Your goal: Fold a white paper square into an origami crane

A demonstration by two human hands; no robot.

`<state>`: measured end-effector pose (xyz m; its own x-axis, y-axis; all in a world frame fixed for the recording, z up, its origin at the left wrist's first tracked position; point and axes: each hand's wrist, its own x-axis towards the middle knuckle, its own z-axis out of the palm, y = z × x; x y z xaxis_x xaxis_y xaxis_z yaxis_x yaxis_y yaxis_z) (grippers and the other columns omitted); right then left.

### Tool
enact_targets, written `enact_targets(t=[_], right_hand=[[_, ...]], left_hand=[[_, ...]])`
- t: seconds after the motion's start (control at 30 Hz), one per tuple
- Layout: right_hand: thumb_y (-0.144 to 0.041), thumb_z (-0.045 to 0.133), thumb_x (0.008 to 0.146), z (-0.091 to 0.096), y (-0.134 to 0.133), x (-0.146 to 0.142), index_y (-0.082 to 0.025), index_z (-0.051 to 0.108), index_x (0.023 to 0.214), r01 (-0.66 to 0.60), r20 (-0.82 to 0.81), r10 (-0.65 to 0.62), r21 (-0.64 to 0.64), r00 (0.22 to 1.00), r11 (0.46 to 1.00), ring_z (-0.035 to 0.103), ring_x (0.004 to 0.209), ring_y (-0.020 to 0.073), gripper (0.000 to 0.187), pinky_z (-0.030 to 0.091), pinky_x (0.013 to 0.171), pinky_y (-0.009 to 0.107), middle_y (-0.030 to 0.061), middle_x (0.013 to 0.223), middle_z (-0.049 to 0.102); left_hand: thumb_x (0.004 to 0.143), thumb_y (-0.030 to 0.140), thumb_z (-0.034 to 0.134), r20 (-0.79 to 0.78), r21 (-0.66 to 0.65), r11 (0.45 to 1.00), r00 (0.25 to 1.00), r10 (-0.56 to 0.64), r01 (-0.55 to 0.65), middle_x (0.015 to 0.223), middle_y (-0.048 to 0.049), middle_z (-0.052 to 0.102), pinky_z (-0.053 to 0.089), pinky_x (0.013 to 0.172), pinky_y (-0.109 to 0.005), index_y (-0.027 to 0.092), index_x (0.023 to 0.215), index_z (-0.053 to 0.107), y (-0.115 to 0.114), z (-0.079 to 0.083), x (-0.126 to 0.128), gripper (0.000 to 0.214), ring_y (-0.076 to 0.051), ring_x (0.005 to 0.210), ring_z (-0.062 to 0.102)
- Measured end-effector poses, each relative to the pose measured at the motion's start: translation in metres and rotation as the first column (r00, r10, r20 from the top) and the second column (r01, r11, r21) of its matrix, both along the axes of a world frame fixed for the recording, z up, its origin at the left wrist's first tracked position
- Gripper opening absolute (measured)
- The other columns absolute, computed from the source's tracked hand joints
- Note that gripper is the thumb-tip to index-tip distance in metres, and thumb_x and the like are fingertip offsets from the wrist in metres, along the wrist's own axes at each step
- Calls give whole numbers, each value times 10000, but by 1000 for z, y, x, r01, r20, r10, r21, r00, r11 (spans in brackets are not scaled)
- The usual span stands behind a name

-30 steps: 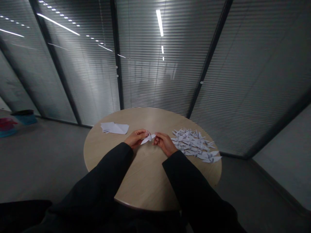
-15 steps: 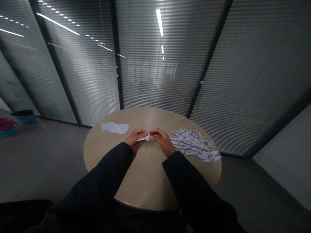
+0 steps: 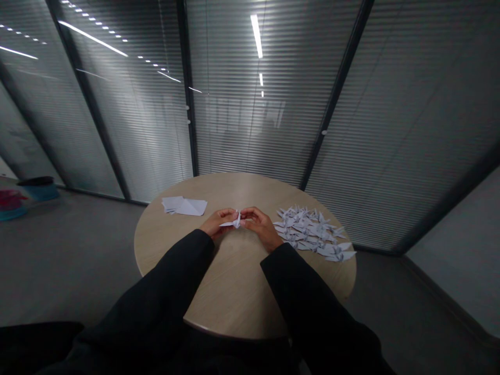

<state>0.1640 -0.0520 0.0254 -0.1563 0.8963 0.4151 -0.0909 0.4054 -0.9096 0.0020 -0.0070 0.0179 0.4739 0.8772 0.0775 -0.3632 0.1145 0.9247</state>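
Note:
A small white folded paper crane [image 3: 233, 222] is held between both my hands just above the round wooden table [image 3: 234, 291]. My left hand [image 3: 216, 222] pinches its left side with the fingers curled. On the other side, my right hand [image 3: 261, 226] grips the crane with closed fingers. A pile of several finished white paper cranes [image 3: 312, 233] lies on the table right of my right hand. A small stack of flat white paper sheets [image 3: 183, 205] lies at the table's far left.
Glass walls with closed blinds and dark frames [image 3: 336, 99] stand behind the table. Grey floor surrounds it. A dark round bin [image 3: 37, 186] and a red object [image 3: 11, 200] sit on the floor at far left.
My hands have drawn closer together on the crane since a second ago, and the paper has turned from slanted to more level. Hardly anything has moved in the last half second.

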Motion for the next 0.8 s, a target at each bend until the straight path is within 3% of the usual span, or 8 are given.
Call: enact_targets(t=[0.23, 0.43, 0.6, 0.8], right_hand=[[-286, 697, 651, -1, 1, 0, -215, 583, 928, 28, 30, -29, 36, 999, 999, 552, 878, 157, 308, 442, 817, 304, 8, 869, 581], [-234, 616, 670, -3, 2, -1, -231, 551, 1028, 90, 132, -105, 114, 986, 989, 547, 845, 154, 363, 463, 751, 286, 7, 863, 542], [-234, 590, 697, -7, 4, -2, -221, 604, 928, 161, 230, -214, 230, 949, 960, 548, 877, 163, 231, 466, 774, 304, 26, 923, 552], [-235, 591, 723, -8, 7, 0, -202, 622, 852, 210, 243, -269, 243, 932, 947, 565, 831, 158, 136, 479, 737, 298, 32, 891, 556]], left_hand=[[492, 350, 840, -39, 13, 1000, 999, 12, -12, 684, -22, 616, 391, 603, -240, 120, 726, 659, 0, 1, 0, 375, -99, 613, 536], [469, 401, 831, -157, 125, 992, 986, 51, -32, 601, -7, 577, 364, 553, -242, 116, 650, 637, 2, 0, 3, 389, -92, 536, 493], [471, 430, 816, -211, 177, 983, 974, 79, -41, 588, -6, 567, 343, 533, -243, 116, 645, 632, 5, -2, 4, 403, -88, 517, 472], [443, 427, 826, -240, 181, 983, 968, 73, -29, 591, -7, 572, 371, 564, -256, 111, 655, 639, 8, -5, 5, 425, -97, 538, 487]])
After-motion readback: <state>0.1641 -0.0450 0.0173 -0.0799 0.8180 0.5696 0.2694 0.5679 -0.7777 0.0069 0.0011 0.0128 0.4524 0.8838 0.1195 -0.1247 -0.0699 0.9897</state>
